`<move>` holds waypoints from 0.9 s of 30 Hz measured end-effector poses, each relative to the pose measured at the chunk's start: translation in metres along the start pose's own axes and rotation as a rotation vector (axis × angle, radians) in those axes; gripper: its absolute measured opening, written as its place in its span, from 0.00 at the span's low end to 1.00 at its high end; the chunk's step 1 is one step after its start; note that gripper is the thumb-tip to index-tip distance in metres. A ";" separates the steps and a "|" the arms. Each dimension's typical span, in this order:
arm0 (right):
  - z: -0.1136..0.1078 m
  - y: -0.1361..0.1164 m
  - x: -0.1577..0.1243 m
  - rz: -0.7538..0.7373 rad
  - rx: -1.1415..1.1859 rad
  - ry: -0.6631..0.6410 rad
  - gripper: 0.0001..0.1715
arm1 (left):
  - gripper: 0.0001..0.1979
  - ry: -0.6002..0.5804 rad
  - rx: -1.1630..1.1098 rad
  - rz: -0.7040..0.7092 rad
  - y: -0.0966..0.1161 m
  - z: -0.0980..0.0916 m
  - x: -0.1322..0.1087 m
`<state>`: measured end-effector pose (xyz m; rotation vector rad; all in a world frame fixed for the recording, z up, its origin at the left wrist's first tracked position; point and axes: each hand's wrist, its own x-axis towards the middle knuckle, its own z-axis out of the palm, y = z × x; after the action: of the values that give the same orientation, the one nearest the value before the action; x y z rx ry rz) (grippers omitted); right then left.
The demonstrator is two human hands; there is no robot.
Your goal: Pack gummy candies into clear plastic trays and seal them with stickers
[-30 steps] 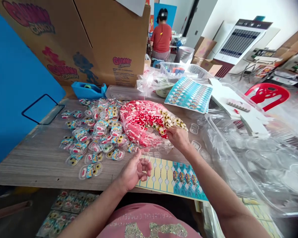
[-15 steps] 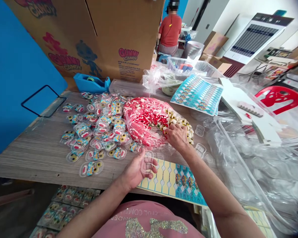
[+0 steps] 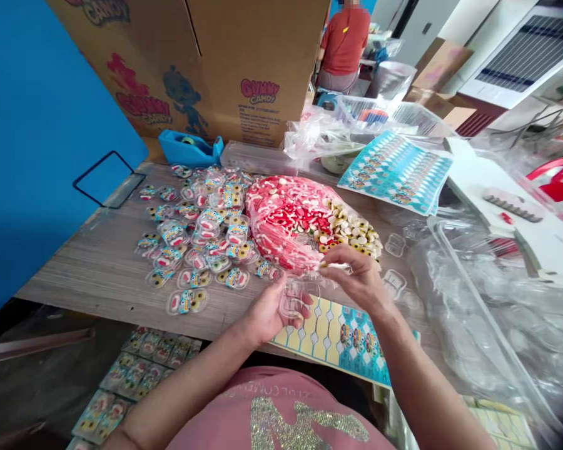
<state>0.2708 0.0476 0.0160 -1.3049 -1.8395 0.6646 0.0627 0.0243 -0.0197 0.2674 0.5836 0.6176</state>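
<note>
My left hand (image 3: 274,310), palm up, holds a small clear plastic container (image 3: 293,299) by its edge. Just right of it, my right hand (image 3: 351,273) pinches a small eye-shaped gummy candy (image 3: 327,265), partly covered by the fingers. Behind my hands lies an opened plastic bag of red and white gummies (image 3: 281,212), with a heap of eye-shaped gummies (image 3: 354,228) at its right. A sheet of blue stickers (image 3: 363,340), part of it peeled down to yellow backing, lies beneath my hands.
Filled, labelled candy packs (image 3: 206,234) are piled on the left. Behind them stand a blue tape dispenser (image 3: 187,149) and a large cardboard box (image 3: 258,56). More sticker sheets (image 3: 398,172) lie at the back right, near a clear bin of plastic containers (image 3: 478,325). A person in red (image 3: 344,40) sits beyond.
My right hand has come out of the gummy heap toward my left hand, with a gummy between its fingers. The left hand keeps its container. The camera view has shifted.
</note>
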 end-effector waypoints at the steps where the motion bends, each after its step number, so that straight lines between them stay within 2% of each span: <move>1: 0.007 -0.013 -0.005 -0.045 -0.030 -0.052 0.04 | 0.21 -0.024 -0.005 -0.012 -0.003 0.001 0.003; 3: 0.025 -0.033 -0.012 -0.128 -0.245 -0.104 0.06 | 0.21 -0.044 -0.023 -0.004 -0.009 0.004 0.006; 6: 0.047 -0.043 -0.017 -0.129 -0.504 -0.104 0.19 | 0.20 -0.001 -0.026 0.082 -0.017 0.005 0.007; 8: 0.049 -0.036 -0.017 -0.095 -0.443 -0.098 0.29 | 0.20 0.016 0.007 0.131 -0.019 0.004 0.004; 9: 0.046 -0.030 -0.015 -0.085 -0.355 -0.111 0.30 | 0.19 0.017 0.028 0.142 -0.019 0.003 0.002; 11: 0.035 -0.013 -0.007 -0.062 -0.171 -0.119 0.25 | 0.17 0.028 0.058 0.146 -0.015 0.001 -0.001; 13: 0.020 0.007 0.005 0.009 -0.146 -0.053 0.15 | 0.14 0.055 0.072 0.133 -0.010 -0.001 -0.003; 15: 0.010 0.027 0.020 0.113 -0.390 0.018 0.11 | 0.12 0.072 0.081 0.108 -0.006 -0.002 -0.004; 18: 0.007 0.048 0.038 0.183 -0.840 -0.083 0.12 | 0.11 0.064 0.093 0.082 -0.004 -0.004 -0.004; 20: 0.010 0.051 0.043 0.172 -0.957 -0.139 0.13 | 0.11 0.059 0.096 0.081 -0.005 -0.005 -0.003; 22: 0.014 0.044 0.040 0.140 -0.913 -0.064 0.13 | 0.13 0.070 0.090 0.102 -0.004 -0.005 -0.002; 25: 0.016 0.019 0.027 0.022 -0.582 0.062 0.13 | 0.16 0.084 0.056 0.123 0.000 -0.004 0.001; 27: 0.019 -0.003 0.017 -0.084 -0.373 -0.031 0.13 | 0.18 0.068 0.033 0.140 0.002 -0.002 0.005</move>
<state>0.2505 0.0628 0.0126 -1.4464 -2.1007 0.3056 0.0639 0.0288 -0.0229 0.3216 0.6445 0.7545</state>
